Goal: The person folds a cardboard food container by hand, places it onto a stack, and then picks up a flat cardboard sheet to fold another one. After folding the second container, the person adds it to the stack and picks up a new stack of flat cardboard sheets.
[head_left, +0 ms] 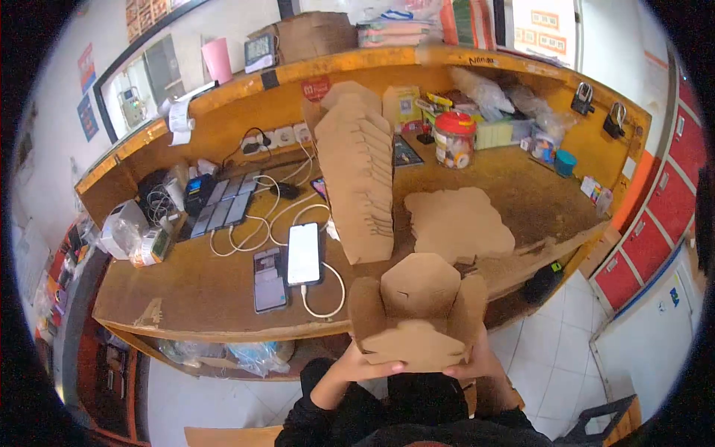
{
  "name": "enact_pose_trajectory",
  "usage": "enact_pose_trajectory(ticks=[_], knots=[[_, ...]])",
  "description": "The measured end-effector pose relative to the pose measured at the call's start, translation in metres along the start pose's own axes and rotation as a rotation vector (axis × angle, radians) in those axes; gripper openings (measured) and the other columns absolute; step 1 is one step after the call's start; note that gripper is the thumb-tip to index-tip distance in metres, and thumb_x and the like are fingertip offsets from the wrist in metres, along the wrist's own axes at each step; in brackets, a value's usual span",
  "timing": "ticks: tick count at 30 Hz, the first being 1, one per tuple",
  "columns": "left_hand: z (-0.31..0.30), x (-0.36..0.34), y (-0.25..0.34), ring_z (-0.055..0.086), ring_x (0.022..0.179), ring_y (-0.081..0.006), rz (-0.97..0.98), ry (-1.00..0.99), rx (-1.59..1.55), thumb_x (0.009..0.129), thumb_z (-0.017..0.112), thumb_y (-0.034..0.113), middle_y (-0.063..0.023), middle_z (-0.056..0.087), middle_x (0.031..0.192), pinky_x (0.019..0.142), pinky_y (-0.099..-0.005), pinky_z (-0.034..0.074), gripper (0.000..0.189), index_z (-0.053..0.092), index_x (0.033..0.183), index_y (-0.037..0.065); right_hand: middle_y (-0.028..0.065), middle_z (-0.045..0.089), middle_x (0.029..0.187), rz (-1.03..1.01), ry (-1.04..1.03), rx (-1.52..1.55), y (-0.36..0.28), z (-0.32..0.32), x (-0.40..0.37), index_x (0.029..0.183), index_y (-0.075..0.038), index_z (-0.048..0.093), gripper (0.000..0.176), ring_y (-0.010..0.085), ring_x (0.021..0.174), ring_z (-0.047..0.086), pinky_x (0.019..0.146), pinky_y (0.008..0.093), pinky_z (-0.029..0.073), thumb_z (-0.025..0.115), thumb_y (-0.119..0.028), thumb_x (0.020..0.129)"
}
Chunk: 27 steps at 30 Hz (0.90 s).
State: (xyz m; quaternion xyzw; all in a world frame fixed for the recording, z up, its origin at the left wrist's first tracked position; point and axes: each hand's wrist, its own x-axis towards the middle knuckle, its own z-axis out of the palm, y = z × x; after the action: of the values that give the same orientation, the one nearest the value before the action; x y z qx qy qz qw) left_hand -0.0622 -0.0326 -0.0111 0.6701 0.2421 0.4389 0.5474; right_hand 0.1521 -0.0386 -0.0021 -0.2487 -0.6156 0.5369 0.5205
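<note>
As left hand (361,368) and right hand (480,359) are grasping box (413,346) between fingers (391,368), likely steadying it, stack (348,179) is lying beyond.

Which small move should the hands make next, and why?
Perhaps move the open box to the cardboard stack: the box is already folded into shape, the left hand and right hand both hold it, and the stack seems made of similar boxes.

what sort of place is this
Probably a takeaway food shop: an open cardboard box is being held at the wooden counter, a tall stack of brown cartons stands on it, and a receipt-like paper strip hangs from the upper ledge.
</note>
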Motion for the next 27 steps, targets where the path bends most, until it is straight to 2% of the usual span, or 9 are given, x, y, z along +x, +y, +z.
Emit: enact_pose_trajectory(ticks=[1,5,8,9,10,11,18,20,27], knots=[[0.005,0.007,0.027,0.044,0.101,-0.022,-0.166,0.05,0.012,0.059,0.072,0.021,-0.0132,0.047,0.108,0.086,-0.0336,0.034,0.065,0.041,0.111,-0.002,0.0109,0.016,0.131,-0.011,-0.009,-0.001,-0.006,0.001,0.004,0.127,0.0,0.005,0.108,0.0226,0.122,0.016,0.099,0.0358,0.014,0.077,-0.013,0.048],[-0.025,0.035,0.084,0.041,0.104,-0.0235,0.018,-0.085,0.292,0.059,0.072,0.024,-0.0145,0.045,0.11,0.089,-0.0341,0.031,0.071,0.037,0.115,-0.003,0.0127,0.035,0.12,0.166,-0.119,-0.227,-0.055,-0.001,0.043,0.123,0.0,0.019,0.099,0.023,0.112,0.034,0.094,0.0368,0.026,0.078,-0.019,0.047],[-0.032,0.079,0.152,0.034,0.111,-0.0228,0.199,-0.021,0.328,0.06,0.071,0.027,-0.0125,0.039,0.117,0.092,-0.0347,0.028,0.085,0.023,0.124,-0.001,0.0109,0.039,0.115,-0.337,0.111,-0.331,-0.071,-0.011,0.109,0.123,0.0,0.02,0.093,0.0212,0.108,0.037,0.091,0.0352,0.03,0.076,-0.022,0.051],[-0.044,0.103,0.169,0.039,0.105,-0.0199,0.337,0.042,0.237,0.061,0.07,0.028,-0.0109,0.04,0.113,0.088,-0.0327,0.032,0.085,0.02,0.125,0.001,0.0045,0.048,0.1,-0.496,-0.137,-0.158,-0.074,-0.041,0.143,0.122,-0.002,0.027,0.067,0.0132,0.086,0.048,0.074,0.0302,0.041,0.062,-0.019,0.067],[-0.059,0.129,0.186,0.043,0.098,-0.017,0.478,0.104,0.144,0.063,0.068,0.028,-0.0093,0.042,0.109,0.084,-0.0307,0.036,0.085,0.017,0.125,0.004,0.0091,0.043,0.112,-0.414,0.056,-0.087,-0.135,0.015,0.168,0.118,0.001,0.031,0.075,0.0196,0.104,0.04,0.09,0.0328,0.031,0.071,-0.025,0.06],[-0.079,0.16,0.194,0.046,0.088,-0.0152,0.516,0.24,0.261,0.065,0.063,0.04,-0.0073,0.044,0.099,0.076,-0.0298,0.04,0.075,0.027,0.12,0.003,0.0088,0.043,0.113,-0.553,0.072,-0.272,-0.148,0.009,0.202,0.116,-0.002,0.038,0.067,0.0193,0.104,0.04,0.09,0.031,0.03,0.065,-0.034,0.064],[-0.166,0.234,0.193,0.049,0.082,-0.0158,0.109,0.327,0.437,0.066,0.046,0.063,-0.009,0.049,0.093,0.068,-0.0303,0.041,0.075,0.039,0.111,0.003,0.0107,0.045,0.112,-0.078,0.045,-0.233,-0.143,0.003,0.312,0.12,-0.005,0.036,0.074,0.0182,0.106,0.037,0.09,0.0353,0.026,0.057,-0.051,0.066],[-0.185,0.24,0.172,0.051,0.078,-0.0146,-0.044,0.32,0.249,0.066,0.052,0.059,-0.0086,0.051,0.091,0.064,-0.0289,0.042,0.073,0.039,0.112,0.004,0.0114,0.045,0.111,0.013,0.051,-0.206,-0.128,-0.003,0.319,0.119,-0.004,0.037,0.075,0.0181,0.108,0.035,0.09,0.0366,0.025,0.057,-0.052,0.065],[-0.181,0.232,0.154,0.049,0.091,-0.0171,0.113,0.293,0.386,0.068,0.065,0.033,-0.0103,0.047,0.103,0.071,-0.0249,0.042,0.069,0.028,0.118,0.004,0.0124,0.042,0.114,-0.095,-0.133,-0.329,-0.092,-0.024,0.328,0.122,-0.003,0.029,0.078,0.0231,0.105,0.041,0.088,0.0327,0.031,0.067,-0.033,0.061]])
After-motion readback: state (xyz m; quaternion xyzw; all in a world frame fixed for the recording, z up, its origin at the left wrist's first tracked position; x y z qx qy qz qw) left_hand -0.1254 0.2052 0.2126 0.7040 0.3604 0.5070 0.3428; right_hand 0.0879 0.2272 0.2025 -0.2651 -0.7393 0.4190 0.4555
